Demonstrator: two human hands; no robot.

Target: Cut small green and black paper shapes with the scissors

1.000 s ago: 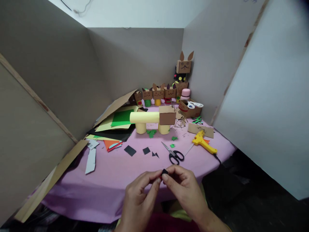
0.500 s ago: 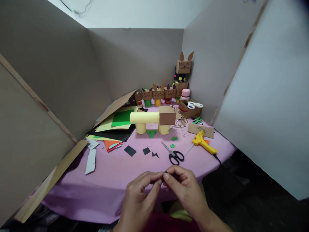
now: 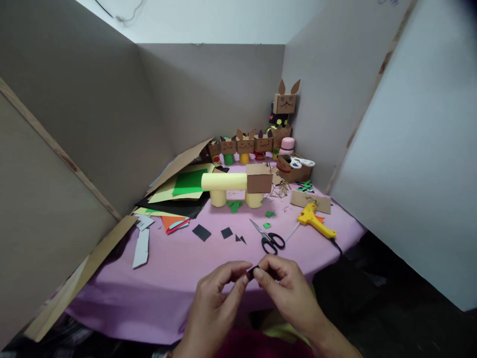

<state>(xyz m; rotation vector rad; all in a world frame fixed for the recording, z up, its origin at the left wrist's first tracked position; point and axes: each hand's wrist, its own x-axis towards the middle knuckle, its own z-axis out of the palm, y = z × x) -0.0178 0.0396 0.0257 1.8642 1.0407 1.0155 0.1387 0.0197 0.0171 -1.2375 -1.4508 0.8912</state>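
A small black paper piece (image 3: 253, 272) is pinched between my two hands, above the table's front edge. My right hand (image 3: 288, 291) grips it between thumb and index finger. At its other end my left hand (image 3: 221, 298) holds the edge at the thumb tip; the fingers hide part of the piece. Black-handled scissors (image 3: 273, 242) lie just beyond my hands, blades pointing away. Left of them are black paper scraps (image 3: 226, 232) and a larger black rectangle (image 3: 201, 232). Farther back stands a yellow paper tube figure (image 3: 225, 181) with a brown cardboard box (image 3: 259, 179) at its right end.
A yellow glue gun (image 3: 316, 221) lies on the right, near a cardboard strip (image 3: 311, 202). Coloured sheets (image 3: 192, 182) are stacked at left. Several box-headed figures (image 3: 245, 144) line the back, beside a carton (image 3: 294, 171) holding white-handled scissors (image 3: 301, 162). Partitions enclose the pink-covered table (image 3: 167, 278).
The black paper piece shows more between my fingertips now, and my left index finger has lifted slightly off it. The things on the table keep their places.
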